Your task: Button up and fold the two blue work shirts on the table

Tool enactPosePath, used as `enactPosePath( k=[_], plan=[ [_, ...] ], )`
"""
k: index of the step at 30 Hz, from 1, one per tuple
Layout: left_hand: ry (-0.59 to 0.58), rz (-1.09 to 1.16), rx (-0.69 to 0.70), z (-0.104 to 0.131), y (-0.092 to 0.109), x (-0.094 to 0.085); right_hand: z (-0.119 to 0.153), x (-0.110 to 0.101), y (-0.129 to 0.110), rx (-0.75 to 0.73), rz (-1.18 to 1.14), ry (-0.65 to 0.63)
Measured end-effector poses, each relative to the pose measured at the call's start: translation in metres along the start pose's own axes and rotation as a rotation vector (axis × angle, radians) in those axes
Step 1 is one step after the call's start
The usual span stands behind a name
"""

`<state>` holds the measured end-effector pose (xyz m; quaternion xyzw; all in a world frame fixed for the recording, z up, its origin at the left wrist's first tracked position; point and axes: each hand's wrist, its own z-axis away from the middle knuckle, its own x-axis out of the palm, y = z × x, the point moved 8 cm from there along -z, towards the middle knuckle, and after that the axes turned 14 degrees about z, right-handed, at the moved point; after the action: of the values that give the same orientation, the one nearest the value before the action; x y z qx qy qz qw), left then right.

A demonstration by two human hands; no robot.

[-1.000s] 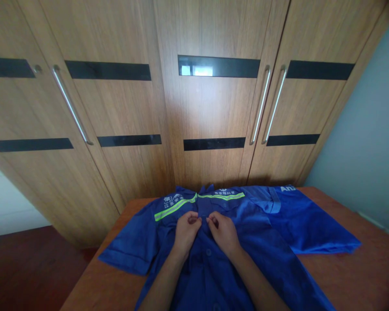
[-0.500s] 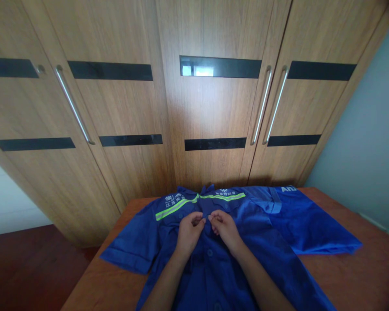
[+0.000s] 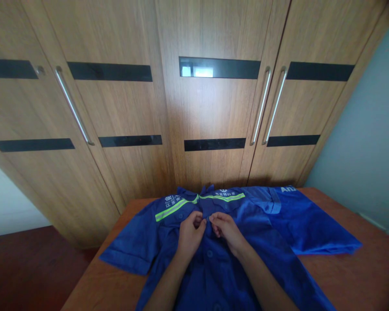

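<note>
A blue work jacket [image 3: 253,246] lies spread front up, with a yellow-green reflective stripe [image 3: 175,209] and white lettering across the chest. My left hand [image 3: 192,233] pinches the front placket just below the collar area. Close beside it, my right hand [image 3: 225,229] pinches the same front edge, its fingertips almost meeting those of the left. Whatever small part lies between the fingertips is too small to make out. A round button [image 3: 209,253] shows on the placket below my hands.
The jacket rests on a reddish-brown wooden surface [image 3: 353,276]. Behind it stands a wooden wardrobe [image 3: 210,108] with metal handles and black strips. Bright blue cloth [image 3: 314,229] with white letters lies at the right, beside the jacket's sleeve.
Both hands stay at the placket with only slight finger shifts. The right hand's fingers have moved a little, and the jacket lies as before.
</note>
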<state>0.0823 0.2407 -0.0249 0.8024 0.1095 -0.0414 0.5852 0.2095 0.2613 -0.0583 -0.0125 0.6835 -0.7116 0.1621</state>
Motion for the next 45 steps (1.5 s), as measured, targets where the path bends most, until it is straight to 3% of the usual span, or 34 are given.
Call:
enactPosePath(
  k=[10,19,25,28,32,34,37,41,45],
  plan=[
    [0.041,-0.339,0.079,-0.019,0.017,-0.019,-0.002,-0.011,0.01,-0.038,0.51,0.01],
    [-0.125,-0.621,-0.077,-0.065,-0.014,0.004,-0.001,-0.012,0.009,-0.046,0.717,-0.081],
    [-0.112,-0.704,-0.123,-0.06,-0.022,0.008,-0.001,-0.014,0.006,-0.064,0.792,-0.037],
    [-0.072,-0.718,-0.112,-0.047,-0.022,0.005,0.002,-0.02,0.001,-0.055,0.842,0.032],
    [-0.039,-0.7,-0.087,-0.034,-0.022,0.001,0.007,-0.026,-0.021,-0.035,0.918,0.216],
    [-0.038,-0.671,-0.078,-0.032,-0.023,0.0,0.006,-0.019,-0.04,-0.101,0.965,0.279],
    [-0.03,-0.604,-0.067,-0.033,-0.025,-0.003,-0.007,0.001,-0.06,-0.2,1.012,0.27],
    [0.021,-0.482,-0.051,-0.036,-0.028,-0.01,-0.035,0.012,-0.05,-0.116,1.001,0.261],
    [0.068,-0.34,-0.032,-0.039,-0.034,-0.014,-0.048,0.003,-0.023,-0.029,0.893,0.305]
  ],
)
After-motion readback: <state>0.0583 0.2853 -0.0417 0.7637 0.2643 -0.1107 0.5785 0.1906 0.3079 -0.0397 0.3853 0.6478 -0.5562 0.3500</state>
